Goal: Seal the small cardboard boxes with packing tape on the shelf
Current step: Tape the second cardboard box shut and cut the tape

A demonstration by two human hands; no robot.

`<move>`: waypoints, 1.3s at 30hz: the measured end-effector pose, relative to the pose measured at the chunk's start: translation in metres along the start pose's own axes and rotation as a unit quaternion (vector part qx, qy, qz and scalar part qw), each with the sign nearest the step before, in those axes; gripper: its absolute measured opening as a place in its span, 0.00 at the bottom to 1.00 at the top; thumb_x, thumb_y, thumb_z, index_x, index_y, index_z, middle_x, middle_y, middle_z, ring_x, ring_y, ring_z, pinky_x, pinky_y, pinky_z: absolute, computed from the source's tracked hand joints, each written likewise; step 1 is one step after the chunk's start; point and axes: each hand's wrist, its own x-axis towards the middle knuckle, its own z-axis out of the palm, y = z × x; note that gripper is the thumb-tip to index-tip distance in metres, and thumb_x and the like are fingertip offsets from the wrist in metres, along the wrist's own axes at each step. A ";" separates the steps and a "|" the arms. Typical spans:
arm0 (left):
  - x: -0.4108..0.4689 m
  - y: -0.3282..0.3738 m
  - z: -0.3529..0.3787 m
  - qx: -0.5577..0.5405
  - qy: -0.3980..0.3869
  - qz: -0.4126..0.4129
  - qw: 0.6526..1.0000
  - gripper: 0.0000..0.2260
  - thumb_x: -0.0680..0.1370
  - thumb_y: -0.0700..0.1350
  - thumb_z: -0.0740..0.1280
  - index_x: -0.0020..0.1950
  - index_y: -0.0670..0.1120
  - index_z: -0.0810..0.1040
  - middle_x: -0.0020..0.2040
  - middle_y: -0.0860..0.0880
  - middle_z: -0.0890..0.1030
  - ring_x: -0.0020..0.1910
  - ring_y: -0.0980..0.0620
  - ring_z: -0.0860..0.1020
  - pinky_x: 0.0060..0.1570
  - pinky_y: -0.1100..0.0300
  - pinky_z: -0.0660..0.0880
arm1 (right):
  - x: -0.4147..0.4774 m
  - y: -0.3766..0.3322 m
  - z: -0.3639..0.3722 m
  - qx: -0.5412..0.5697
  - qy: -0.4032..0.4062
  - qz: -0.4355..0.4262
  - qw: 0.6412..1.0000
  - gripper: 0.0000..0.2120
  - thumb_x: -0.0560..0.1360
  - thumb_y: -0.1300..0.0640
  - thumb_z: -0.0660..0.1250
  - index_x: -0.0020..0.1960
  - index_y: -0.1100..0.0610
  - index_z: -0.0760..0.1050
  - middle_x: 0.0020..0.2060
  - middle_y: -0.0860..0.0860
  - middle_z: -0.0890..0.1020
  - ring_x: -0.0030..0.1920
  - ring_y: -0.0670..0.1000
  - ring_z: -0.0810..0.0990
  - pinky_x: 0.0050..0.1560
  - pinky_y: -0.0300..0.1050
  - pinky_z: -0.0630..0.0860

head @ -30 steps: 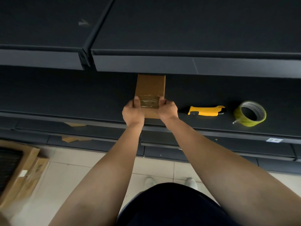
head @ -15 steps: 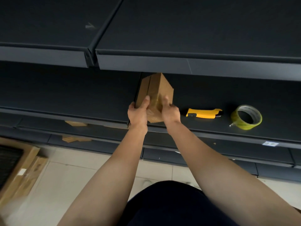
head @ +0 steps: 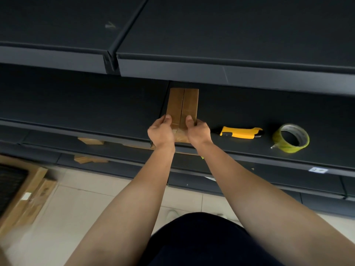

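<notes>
A small brown cardboard box [head: 182,104] lies on the dark middle shelf [head: 96,104], its upper face showing the seam between two flaps. Clear tape covers its near end. My left hand [head: 161,131] grips the box's near left corner, thumb on top. My right hand [head: 197,131] grips the near right corner the same way. To the right on the same shelf lie a yellow box cutter [head: 240,132] and a roll of yellowish packing tape [head: 291,138], both apart from my hands.
An upper dark shelf [head: 211,60] overhangs the box's far end. Cardboard scraps [head: 90,141] lie on the lower shelves at left. Flat cardboard cartons [head: 28,192] lean on the tiled floor at bottom left. A white label [head: 317,169] sits on the shelf edge.
The box was turned in both hands: a plain taped face showed first, then it tilted on edge, and now the seamed flap face is up and it lies flat on the shelf.
</notes>
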 end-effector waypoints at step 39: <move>-0.040 0.002 -0.073 0.131 -0.192 0.123 0.965 0.27 0.75 0.41 0.70 0.72 0.45 0.64 0.60 0.53 0.76 0.59 0.57 0.74 0.57 0.65 0.70 | -0.075 0.008 0.005 0.130 -0.035 -0.088 0.987 0.16 0.78 0.55 0.64 0.65 0.51 0.69 0.52 0.44 0.80 0.50 0.41 0.77 0.46 0.33 0.70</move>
